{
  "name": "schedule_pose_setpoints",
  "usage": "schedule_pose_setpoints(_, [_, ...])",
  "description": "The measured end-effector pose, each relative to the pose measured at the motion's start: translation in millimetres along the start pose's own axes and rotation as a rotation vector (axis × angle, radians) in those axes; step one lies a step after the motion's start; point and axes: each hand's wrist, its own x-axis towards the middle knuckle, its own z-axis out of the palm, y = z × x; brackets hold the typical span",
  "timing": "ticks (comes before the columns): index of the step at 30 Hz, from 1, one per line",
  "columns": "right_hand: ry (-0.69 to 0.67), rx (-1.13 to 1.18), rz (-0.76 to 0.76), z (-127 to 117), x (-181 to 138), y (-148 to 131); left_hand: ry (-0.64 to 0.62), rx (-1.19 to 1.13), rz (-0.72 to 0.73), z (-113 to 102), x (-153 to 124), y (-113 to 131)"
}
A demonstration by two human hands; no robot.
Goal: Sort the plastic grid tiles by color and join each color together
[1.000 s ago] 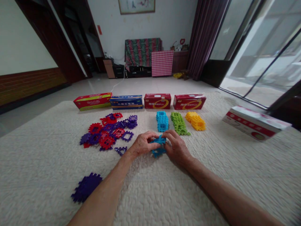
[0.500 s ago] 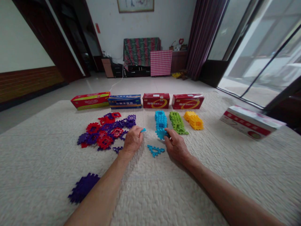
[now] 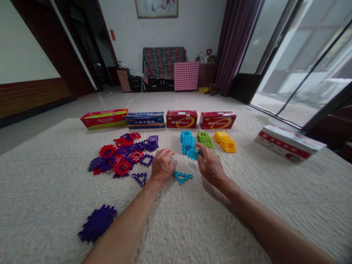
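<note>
Pinching a blue toothed piece (image 3: 192, 154) between thumb and fingers, the right hand (image 3: 211, 164) is holding it at the near end of a blue stack (image 3: 187, 140); whether piece and stack are touching, I cannot tell. The left hand (image 3: 162, 165) is bending its fingers inward just beside a blue triangle (image 3: 188, 177), which is lying flat on the pale mat (image 3: 176, 223) between the two hands. Whether those fingers are gripping anything, I cannot tell, since they are curling out of view.

A green stack (image 3: 205, 139) is lying to the right of the blue one, its near part passing behind the right hand, and a yellow stack (image 3: 225, 141) is lying beyond it on the right. Over on the left, red and purple pieces (image 3: 121, 167) are overlapping in a loose heap. A purple triangle (image 3: 136, 179) is lying between that heap and the left wrist. Closer to the person, a dark purple piece (image 3: 98, 224) is lying just beside the left forearm.

Past the stacks, a red-and-yellow box (image 3: 105, 119), a blue box (image 3: 145, 120) and two dark red boxes (image 3: 181, 119) are standing in a row. A white-and-red box (image 3: 290, 145) is sitting at a slant, well apart on the right.
</note>
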Motion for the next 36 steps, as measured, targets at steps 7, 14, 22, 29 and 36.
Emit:
schedule_pose_setpoints(7, [-0.074,0.008,-0.105,12,26,11,0.12,-0.078,-0.082,2,3,-5])
schedule_pose_setpoints(14, [-0.012,0.039,-0.108,25,23,15,0.231,-0.1,-0.061,8,5,-9])
schedule_pose_setpoints(22, [-0.012,-0.034,-0.141,26,25,16,0.291,-0.11,-0.029,11,5,-13])
schedule_pose_setpoints(29, [0.012,-0.109,-0.154,27,25,19,0.264,-0.109,-0.063,10,6,-11])
schedule_pose_setpoints(36, [0.075,-0.031,-0.225,24,21,13,0.254,-0.073,-0.098,6,3,-9])
